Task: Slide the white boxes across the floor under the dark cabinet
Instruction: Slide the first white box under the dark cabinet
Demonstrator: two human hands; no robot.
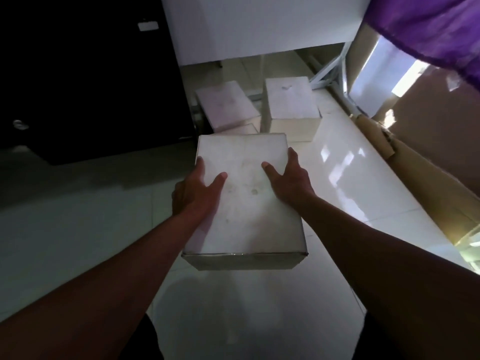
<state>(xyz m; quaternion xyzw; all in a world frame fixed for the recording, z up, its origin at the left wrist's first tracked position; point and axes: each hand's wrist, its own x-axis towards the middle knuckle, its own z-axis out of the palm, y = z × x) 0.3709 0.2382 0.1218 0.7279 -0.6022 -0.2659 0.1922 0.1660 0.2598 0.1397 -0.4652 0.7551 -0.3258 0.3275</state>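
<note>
Head view: hands (198,189) (288,178) grip white box (246,203), boxes (292,101) beyond

1. We see our two arms, bare from the bottom corners of the view up to the wrists; no sleeve shows on either.
2. Our left hand (200,188) wears no glove, ring or watch that we can make out.
3. Our right hand (288,178) is bare as well, with nothing on the wrist.
4. The thumbs and a few fingers (293,153) are plain, with short nails; the dim light hides finer detail.
5. At the bottom edge, beside each forearm, dark clothing (153,341) shows; we cannot tell what garment it is.
</note>
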